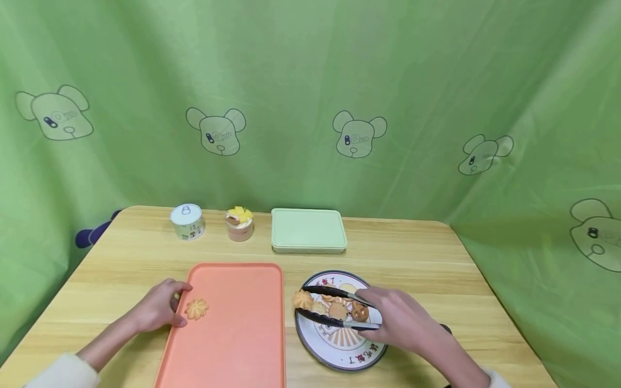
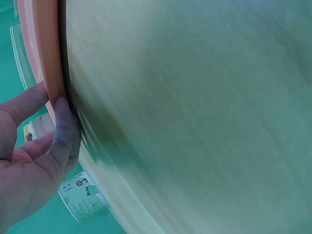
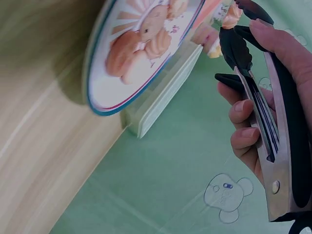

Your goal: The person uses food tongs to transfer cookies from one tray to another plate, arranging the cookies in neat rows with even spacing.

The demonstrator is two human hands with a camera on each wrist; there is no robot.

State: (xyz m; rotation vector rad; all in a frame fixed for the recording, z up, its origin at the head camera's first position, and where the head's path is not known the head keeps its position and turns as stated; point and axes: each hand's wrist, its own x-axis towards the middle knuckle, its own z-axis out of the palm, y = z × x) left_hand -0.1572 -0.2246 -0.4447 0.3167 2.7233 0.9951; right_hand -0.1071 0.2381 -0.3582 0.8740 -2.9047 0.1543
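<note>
My left hand (image 1: 157,307) grips the left rim of a coral-pink tray (image 1: 237,328); the left wrist view shows its fingers (image 2: 63,126) against the rim. One flower-shaped cookie (image 1: 196,309) lies on the tray near that hand. My right hand (image 1: 400,318) holds black-and-silver tongs (image 1: 335,322) over a patterned plate (image 1: 310,345). Between the tong tips is another flower-shaped cookie (image 1: 303,299), seen also as a cookie (image 3: 231,17) in the right wrist view. Several cookies (image 1: 338,311) lie on the plate, partly hidden by the tongs.
Along the back of the wooden table (image 1: 412,253) stand a white-lidded can (image 1: 187,222), a dessert cup (image 1: 240,223) with yellow topping, and a pale green lidded box (image 1: 309,231). A green curtain (image 1: 310,64) with bear faces surrounds the table.
</note>
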